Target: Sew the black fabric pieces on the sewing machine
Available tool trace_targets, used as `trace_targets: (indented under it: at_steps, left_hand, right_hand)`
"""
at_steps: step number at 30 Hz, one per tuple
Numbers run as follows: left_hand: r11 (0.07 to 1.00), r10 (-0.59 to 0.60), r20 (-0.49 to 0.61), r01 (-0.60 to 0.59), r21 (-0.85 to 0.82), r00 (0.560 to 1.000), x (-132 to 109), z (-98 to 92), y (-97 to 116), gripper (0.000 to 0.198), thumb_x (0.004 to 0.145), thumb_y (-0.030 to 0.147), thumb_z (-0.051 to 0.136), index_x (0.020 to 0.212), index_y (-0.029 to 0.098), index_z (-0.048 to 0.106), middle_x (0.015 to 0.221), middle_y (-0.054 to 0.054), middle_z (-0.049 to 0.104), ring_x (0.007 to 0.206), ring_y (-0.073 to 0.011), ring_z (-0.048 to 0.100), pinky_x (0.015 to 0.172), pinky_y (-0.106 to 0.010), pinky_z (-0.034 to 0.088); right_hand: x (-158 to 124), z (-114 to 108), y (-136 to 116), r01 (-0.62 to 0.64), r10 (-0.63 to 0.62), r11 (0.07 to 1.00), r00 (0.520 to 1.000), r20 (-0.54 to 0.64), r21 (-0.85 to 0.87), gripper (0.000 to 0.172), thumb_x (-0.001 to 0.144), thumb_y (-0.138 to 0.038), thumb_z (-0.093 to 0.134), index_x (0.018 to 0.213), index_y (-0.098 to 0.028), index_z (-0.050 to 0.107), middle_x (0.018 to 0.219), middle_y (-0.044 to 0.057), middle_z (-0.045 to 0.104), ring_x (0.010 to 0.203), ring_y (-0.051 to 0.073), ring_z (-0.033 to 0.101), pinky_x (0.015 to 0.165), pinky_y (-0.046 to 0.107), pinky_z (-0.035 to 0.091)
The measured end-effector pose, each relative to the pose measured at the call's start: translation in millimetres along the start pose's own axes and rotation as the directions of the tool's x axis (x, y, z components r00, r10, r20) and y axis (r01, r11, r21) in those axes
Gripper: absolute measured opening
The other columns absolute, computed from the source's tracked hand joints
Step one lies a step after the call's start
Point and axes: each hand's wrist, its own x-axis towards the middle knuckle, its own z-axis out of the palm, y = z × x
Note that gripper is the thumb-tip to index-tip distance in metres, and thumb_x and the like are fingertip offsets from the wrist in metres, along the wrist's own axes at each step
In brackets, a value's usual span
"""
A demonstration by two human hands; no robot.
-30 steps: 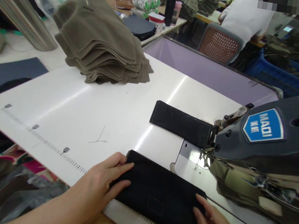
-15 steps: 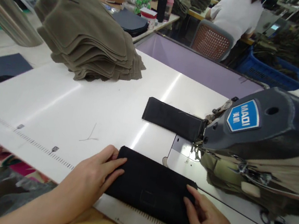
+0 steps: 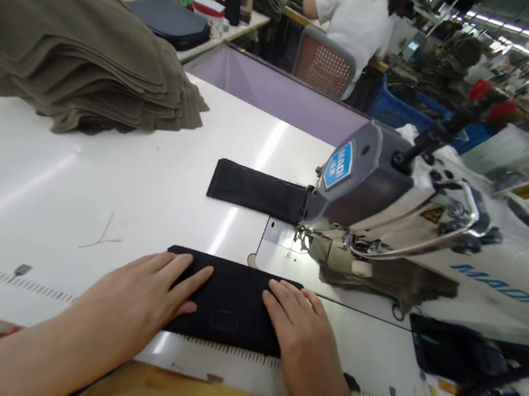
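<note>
A black folded fabric piece lies at the near edge of the white sewing table. My left hand rests flat on its left end, fingers stretched out. My right hand lies flat on its right end, fingers extended, with a bead bracelet at the wrist. A second black fabric strip lies further back, its right end under the head of the grey MAQI sewing machine.
A tall stack of olive-brown fabric pieces sits at the back left. A ruler scale runs along the table's front edge. A phone lies right of the machine. A person in white sits at a far table by blue crates.
The view has swung right and the machine's body has come into sight. My right hand moved left onto the black piece, closer to my left hand; both now lie flat.
</note>
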Motion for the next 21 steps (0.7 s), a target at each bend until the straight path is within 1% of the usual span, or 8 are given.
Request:
trace_targets:
  at_steps: [2, 4, 7, 10, 12, 16, 18, 21]
  left_hand:
    - [1.0, -0.013, 0.015, 0.014, -0.019, 1.0, 8, 1.2, 5, 0.048, 0.092, 0.041, 0.023, 0.105, 0.016, 0.062, 0.09, -0.014, 0.06, 0.081, -0.0266, 0.056, 0.068, -0.042, 0.047]
    - [1.0, 0.013, 0.006, -0.013, -0.006, 1.0, 14, 4.8, 11, 0.051, 0.092, 0.04, 0.021, 0.099, 0.013, 0.064, 0.097, -0.015, 0.059, 0.087, -0.027, 0.054, 0.074, -0.043, 0.046]
    - [0.999, 0.035, -0.027, -0.034, 0.024, 0.999, 19, 12.5, 20, 0.059, 0.093, 0.037, 0.014, 0.093, 0.007, 0.064, 0.102, -0.017, 0.058, 0.09, -0.0257, 0.054, 0.078, -0.039, 0.046]
    - [0.997, 0.059, -0.067, -0.055, 0.06, 0.996, 18, 18.8, 26, 0.063, 0.093, 0.036, 0.011, 0.092, 0.002, 0.064, 0.098, -0.02, 0.06, 0.098, -0.0276, 0.054, 0.079, -0.037, 0.046]
    - [0.994, 0.073, -0.079, -0.067, 0.082, 0.994, 15, 20.9, 28, 0.059, 0.093, 0.037, 0.015, 0.1, 0.002, 0.061, 0.103, -0.021, 0.059, 0.102, -0.0284, 0.052, 0.081, -0.038, 0.046]
    - [0.993, 0.103, -0.032, -0.101, 0.063, 0.994, 14, 21.8, 31, 0.046, 0.092, 0.035, 0.025, 0.115, 0.007, 0.054, 0.115, -0.017, 0.056, 0.109, -0.0303, 0.048, 0.087, -0.043, 0.043]
    - [0.995, 0.097, -0.009, -0.097, 0.037, 0.995, 15, 22.0, 33, 0.042, 0.091, 0.033, 0.029, 0.114, 0.008, 0.054, 0.116, -0.016, 0.055, 0.111, -0.0309, 0.046, 0.089, -0.045, 0.041]
    - [0.999, 0.051, 0.017, -0.052, 0.015, 0.999, 14, 24.7, 34, 0.041, 0.09, 0.034, 0.034, 0.116, 0.01, 0.054, 0.121, -0.016, 0.052, 0.11, -0.0315, 0.047, 0.089, -0.046, 0.041]
  right_hand:
    - [2, 1, -5, -0.021, 0.021, 0.999, 1.0, 0.017, -0.035, 0.028, 0.084, -0.006, 0.041, 0.103, -0.014, 0.059, 0.109, 0.009, 0.062, 0.099, 0.021, 0.054, 0.088, 0.04, 0.042]
    - [5, 1, -11, -0.063, 0.064, 0.997, 0.998, 0.029, -0.046, 0.021, 0.084, -0.017, 0.049, 0.101, -0.012, 0.06, 0.106, 0.011, 0.062, 0.099, 0.023, 0.055, 0.091, 0.043, 0.041]
    - [10, 4, -19, -0.111, 0.111, 0.994, 0.994, 0.022, -0.026, 0.028, 0.081, -0.034, 0.055, 0.094, -0.009, 0.061, 0.101, 0.014, 0.061, 0.103, 0.026, 0.052, 0.096, 0.043, 0.038]
    - [11, 8, -25, -0.141, 0.141, 0.99, 0.99, 0.007, -0.026, 0.026, 0.082, -0.03, 0.054, 0.09, -0.007, 0.061, 0.106, 0.017, 0.058, 0.112, 0.027, 0.046, 0.099, 0.04, 0.038]
    - [11, 10, -26, -0.146, 0.145, 0.989, 0.989, -0.015, -0.028, 0.023, 0.083, -0.022, 0.05, 0.097, -0.006, 0.059, 0.116, 0.017, 0.053, 0.118, 0.027, 0.041, 0.1, 0.038, 0.037]
    - [10, 13, -27, 0.033, -0.032, 0.999, 0.999, -0.015, 0.012, 0.035, 0.088, -0.012, 0.035, 0.12, -0.009, 0.048, 0.132, 0.01, 0.043, 0.125, 0.02, 0.033, 0.104, 0.035, 0.032]
    - [9, 16, -26, 0.072, -0.073, 0.997, 0.997, 0.022, 0.042, 0.036, 0.089, -0.013, 0.031, 0.121, -0.01, 0.047, 0.131, 0.008, 0.045, 0.123, 0.018, 0.035, 0.104, 0.035, 0.031]
    - [7, 19, -24, 0.025, -0.032, 0.995, 0.996, 0.082, 0.094, 0.037, 0.09, -0.019, 0.033, 0.124, -0.012, 0.044, 0.133, 0.007, 0.043, 0.125, 0.018, 0.032, 0.105, 0.041, 0.027]
